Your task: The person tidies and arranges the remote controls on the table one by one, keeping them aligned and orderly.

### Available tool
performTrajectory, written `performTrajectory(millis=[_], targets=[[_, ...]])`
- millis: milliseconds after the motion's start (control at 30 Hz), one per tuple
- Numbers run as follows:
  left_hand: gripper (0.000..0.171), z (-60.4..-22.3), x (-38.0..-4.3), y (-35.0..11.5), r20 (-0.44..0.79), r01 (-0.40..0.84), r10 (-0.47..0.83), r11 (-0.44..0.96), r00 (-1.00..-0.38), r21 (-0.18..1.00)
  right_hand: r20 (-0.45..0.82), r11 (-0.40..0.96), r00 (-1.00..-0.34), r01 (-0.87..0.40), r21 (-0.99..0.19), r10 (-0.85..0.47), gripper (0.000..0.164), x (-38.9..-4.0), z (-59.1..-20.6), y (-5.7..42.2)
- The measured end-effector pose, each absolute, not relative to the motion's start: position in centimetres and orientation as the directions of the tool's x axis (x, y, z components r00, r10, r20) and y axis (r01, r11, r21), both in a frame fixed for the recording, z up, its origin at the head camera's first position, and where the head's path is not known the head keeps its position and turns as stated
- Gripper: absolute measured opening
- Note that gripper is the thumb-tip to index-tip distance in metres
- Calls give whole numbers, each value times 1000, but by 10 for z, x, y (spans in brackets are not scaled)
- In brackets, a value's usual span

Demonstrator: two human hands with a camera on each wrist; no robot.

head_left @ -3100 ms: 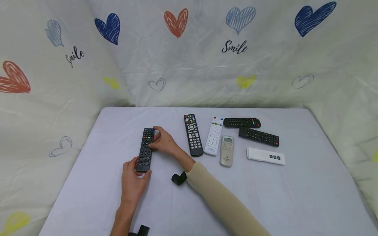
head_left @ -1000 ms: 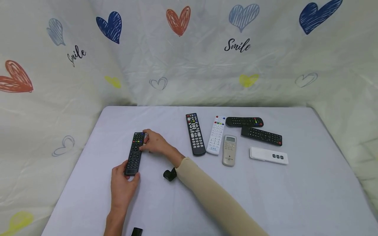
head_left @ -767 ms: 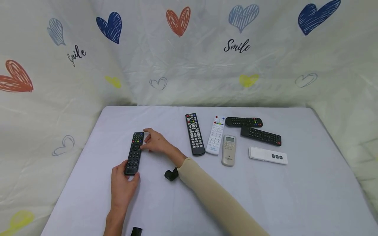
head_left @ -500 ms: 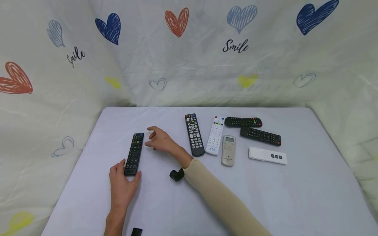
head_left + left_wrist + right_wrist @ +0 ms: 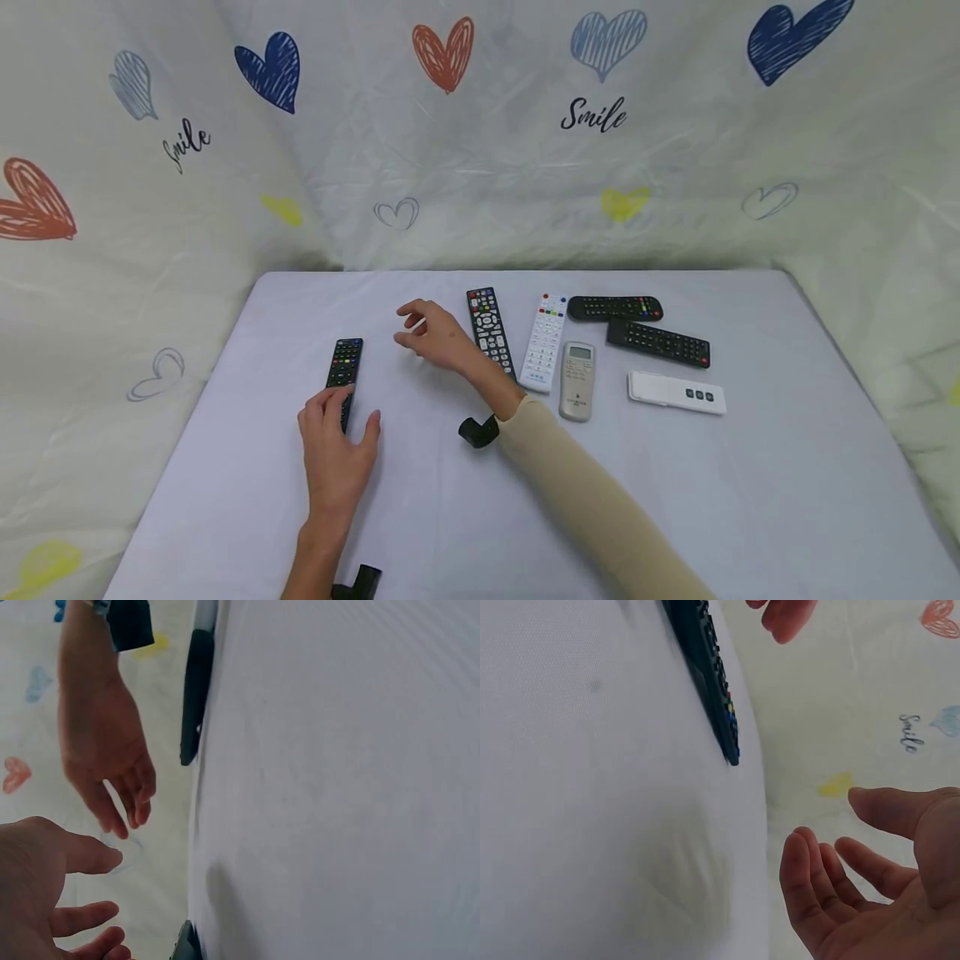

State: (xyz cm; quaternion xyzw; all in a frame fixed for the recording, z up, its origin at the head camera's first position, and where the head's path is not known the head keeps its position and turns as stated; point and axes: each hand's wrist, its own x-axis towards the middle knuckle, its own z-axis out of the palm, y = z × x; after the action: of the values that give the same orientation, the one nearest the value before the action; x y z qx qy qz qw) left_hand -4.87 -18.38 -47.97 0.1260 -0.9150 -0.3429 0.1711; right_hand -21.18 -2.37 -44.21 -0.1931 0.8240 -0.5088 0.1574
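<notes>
A black remote control (image 5: 345, 362) lies on the white-covered table at the left, its lower part hidden behind my left hand (image 5: 333, 450). The fingers of that hand are spread and relaxed over its near end; in the left wrist view the left hand (image 5: 45, 892) grips nothing. My right hand (image 5: 438, 335) is raised between this remote and a black remote with white buttons (image 5: 489, 325), its fingers loosely bent and holding nothing. The right wrist view shows the right hand (image 5: 862, 885) apart from the left-side remote (image 5: 709, 682).
Right of my right hand lie a white remote (image 5: 543, 343), a beige remote with a small screen (image 5: 577, 381), two black remotes (image 5: 615, 308) overlapping in view, and a white three-button remote (image 5: 677, 392). A curtain printed with hearts (image 5: 442, 167) hangs behind the table.
The black remote was shifted left and nearer, held by both hands. Both hands then let go; my right hand moved away to the right and back, my left hand moved over the near end.
</notes>
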Motion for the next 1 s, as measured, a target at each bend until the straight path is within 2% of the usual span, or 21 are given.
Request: performTrajectory(millis=[200, 567, 1000], targets=[[46, -479, -57, -169, 210, -71, -286, 730, -935, 680, -30, 412, -906, -163, -896, -423, 39, -216, -436, -7], [38, -484, -60, -145, 110, -81, -228, 691, -967, 718, -4, 412, -939, -147, -899, -344, 30, -215, -442, 19], [34, -489, -60, -129, 63, -69, -171, 670, -983, 739, 34, 428, -961, -153, -891, -274, 28, -214, -445, 47]])
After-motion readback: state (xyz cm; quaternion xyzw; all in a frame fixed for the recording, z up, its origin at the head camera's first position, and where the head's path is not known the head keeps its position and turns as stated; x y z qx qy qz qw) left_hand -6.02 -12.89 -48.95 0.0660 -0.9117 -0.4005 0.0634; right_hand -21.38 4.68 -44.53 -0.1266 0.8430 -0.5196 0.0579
